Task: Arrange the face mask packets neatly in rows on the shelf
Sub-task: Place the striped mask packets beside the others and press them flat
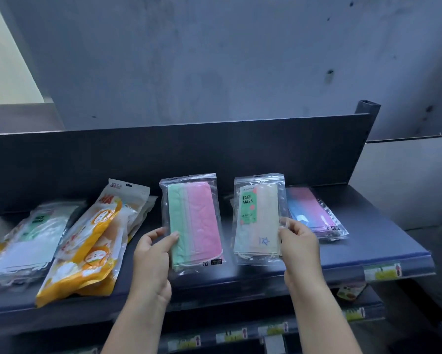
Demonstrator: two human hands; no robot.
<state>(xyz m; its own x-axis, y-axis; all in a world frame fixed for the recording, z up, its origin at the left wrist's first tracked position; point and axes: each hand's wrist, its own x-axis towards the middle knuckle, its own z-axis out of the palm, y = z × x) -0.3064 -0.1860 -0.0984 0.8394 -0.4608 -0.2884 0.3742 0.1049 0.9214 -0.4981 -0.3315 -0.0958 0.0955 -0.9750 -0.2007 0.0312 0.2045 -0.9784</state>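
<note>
Wall (214,60): big, grey and spotty, behind everything.
Shelf (368,241): dark and flat, with a tall dark back board (163,154). All the packets lie on it in a row from left to right.
Lower shelves (240,335): under the top one, with small price tags (382,271) on the front edges. The tags are too blurry to read.
Yellow packets (87,251): a tilted pile near the left, with a cartoon face on the front.
White packets (33,238): at the far left, touching the yellow pile, also tilted.
Green and pink packet (199,221): in the middle, straight. It says "10" at the bottom.
Cream packet (258,218): just right of the middle one. A green label says "FACE MASK".
Pink and blue packets (314,210): at the far right, partly behind the cream packet.
Left hand (153,256): its thumb and fingers pinch the left edge of the green and pink packet.
Right hand (299,246): its thumb and fingers pinch the right edge of the cream packet.
</note>
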